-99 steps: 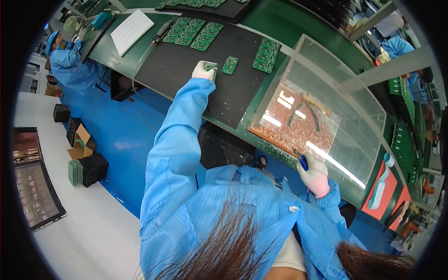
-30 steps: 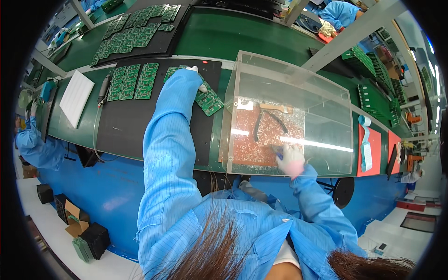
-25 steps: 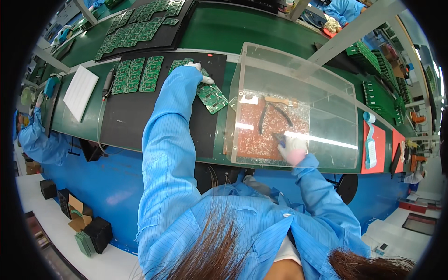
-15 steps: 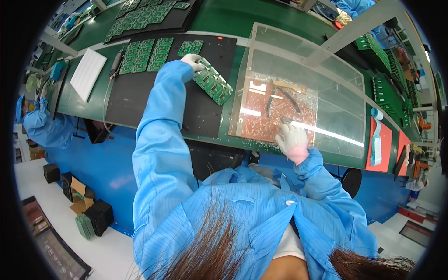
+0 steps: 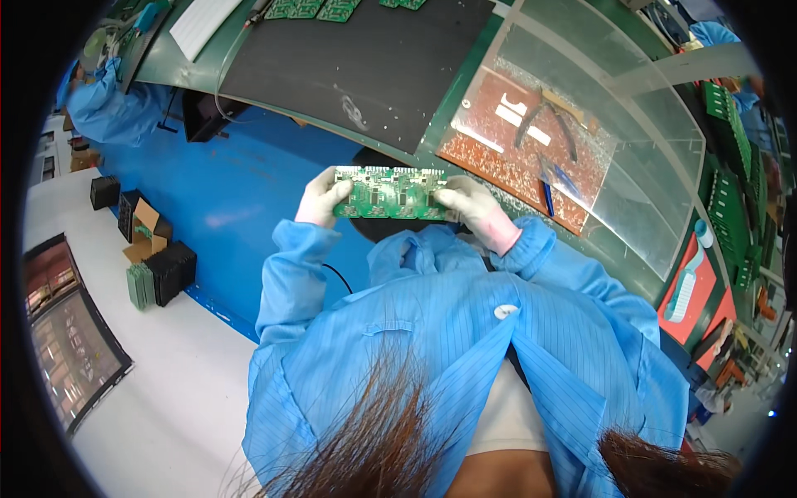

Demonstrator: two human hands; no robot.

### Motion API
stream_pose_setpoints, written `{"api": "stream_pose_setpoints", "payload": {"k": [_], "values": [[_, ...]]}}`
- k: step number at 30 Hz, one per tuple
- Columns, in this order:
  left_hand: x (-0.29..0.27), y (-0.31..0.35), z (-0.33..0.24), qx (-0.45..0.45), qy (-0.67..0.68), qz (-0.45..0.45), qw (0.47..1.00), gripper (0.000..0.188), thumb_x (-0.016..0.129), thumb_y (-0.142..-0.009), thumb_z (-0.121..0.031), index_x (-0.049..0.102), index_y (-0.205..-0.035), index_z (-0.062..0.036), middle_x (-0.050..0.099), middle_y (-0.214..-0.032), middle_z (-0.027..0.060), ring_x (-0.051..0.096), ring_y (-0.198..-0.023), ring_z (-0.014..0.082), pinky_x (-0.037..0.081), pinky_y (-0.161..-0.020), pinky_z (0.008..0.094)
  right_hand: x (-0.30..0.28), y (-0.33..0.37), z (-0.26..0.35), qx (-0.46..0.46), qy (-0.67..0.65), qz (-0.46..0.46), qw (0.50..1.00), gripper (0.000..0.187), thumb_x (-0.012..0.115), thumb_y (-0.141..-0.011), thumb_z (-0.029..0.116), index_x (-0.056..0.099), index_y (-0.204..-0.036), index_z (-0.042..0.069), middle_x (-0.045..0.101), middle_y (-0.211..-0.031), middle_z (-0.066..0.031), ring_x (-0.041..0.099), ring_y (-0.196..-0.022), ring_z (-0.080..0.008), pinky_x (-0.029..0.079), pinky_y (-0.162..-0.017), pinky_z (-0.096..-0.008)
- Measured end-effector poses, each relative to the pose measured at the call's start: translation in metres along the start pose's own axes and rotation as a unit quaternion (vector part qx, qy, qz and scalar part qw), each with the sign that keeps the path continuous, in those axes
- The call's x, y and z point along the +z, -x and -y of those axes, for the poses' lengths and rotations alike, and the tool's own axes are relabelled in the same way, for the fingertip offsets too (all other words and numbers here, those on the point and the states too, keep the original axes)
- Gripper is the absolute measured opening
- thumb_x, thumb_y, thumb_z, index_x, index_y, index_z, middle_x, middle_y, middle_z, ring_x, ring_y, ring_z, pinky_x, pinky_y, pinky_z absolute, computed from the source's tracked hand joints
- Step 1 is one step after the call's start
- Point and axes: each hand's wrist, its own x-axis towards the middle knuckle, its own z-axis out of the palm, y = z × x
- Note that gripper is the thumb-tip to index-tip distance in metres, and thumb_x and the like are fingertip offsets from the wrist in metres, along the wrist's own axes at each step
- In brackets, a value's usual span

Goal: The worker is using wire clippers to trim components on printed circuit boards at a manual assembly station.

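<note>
Between my two white-gloved hands is a green circuit board panel [image 5: 390,196], raised in front of my chest, just off the table's near edge. My left hand [image 5: 322,197] grips its left end, thumb on the front face. At the right end, my right hand [image 5: 475,207] pinches it the same way. Light-coloured connectors line its top edge, and dark chips sit across its face. Beyond my right hand, a clear plastic shield [image 5: 614,108] stands over a brown board [image 5: 490,104] strewn with tiny clippings. Dark-handled pliers [image 5: 568,137] and a blue pen-like tool [image 5: 548,197] lie there.
A black mat [image 5: 332,75] covers the table at the left, with several circuit boards [image 5: 336,9] at its far edge. A white foam piece [image 5: 202,25] lies further left. On the right are a blue-handled brush [image 5: 682,290] and racked boards [image 5: 724,199]. Another person [image 5: 112,104] sits far left.
My left hand has brought the board panel back from over the mat toward my chest. My right hand has left the brown board and taken the panel's right end. The view has tilted lower.
</note>
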Motion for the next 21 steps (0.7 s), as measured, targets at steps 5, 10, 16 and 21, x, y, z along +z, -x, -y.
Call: {"api": "stream_pose_setpoints", "payload": {"k": [5,10,16,21], "values": [[0.061,0.011,0.019,-0.007,0.097,-0.002,0.995,0.051,0.065,-0.078,-0.027,0.047,-0.11,0.0085,0.058,-0.095,0.0161,0.057,-0.082,0.0187,0.046,-0.075,0.0256,-0.031,0.026,-0.011,-0.016,-0.195,0.051,0.979,0.044,0.055,-0.085,0.012,0.04,-0.121,-0.009,0.054,-0.112,-0.018,0.059,-0.09,-0.0231,0.046,-0.083,-0.028],[0.13,-0.016,0.026,0.001,0.127,0.049,0.991,0.051,0.065,-0.076,-0.018,0.046,-0.114,0.0081,0.058,-0.1,0.0173,0.057,-0.086,0.0207,0.045,-0.078,0.0272,-0.075,0.05,-0.015,-0.029,-0.246,-0.02,0.969,0.038,0.054,-0.084,0.005,0.044,-0.118,-0.008,0.055,-0.111,-0.0167,0.058,-0.09,-0.0207,0.046,-0.083,-0.0266],[0.166,-0.052,0.044,0.061,0.022,0.038,0.997,0.043,0.062,-0.073,-0.006,0.051,-0.113,0.005,0.06,-0.098,0.0153,0.057,-0.087,0.0215,0.044,-0.08,0.0277,-0.105,0.066,-0.008,-0.14,-0.071,-0.141,0.977,0.033,0.057,-0.082,0.002,0.05,-0.112,-0.007,0.059,-0.103,-0.0137,0.057,-0.088,-0.0169,0.045,-0.08,-0.0244],[0.176,-0.043,0.03,0.083,-0.01,-0.018,0.996,0.035,0.058,-0.072,0.0,0.054,-0.107,0.0044,0.061,-0.094,0.0141,0.058,-0.086,0.0228,0.044,-0.079,0.0282,-0.096,0.062,-0.013,-0.183,0.023,-0.221,0.958,0.031,0.057,-0.079,0.006,0.054,-0.109,-0.003,0.062,-0.098,-0.0121,0.055,-0.084,-0.016,0.043,-0.08,-0.025]]}}
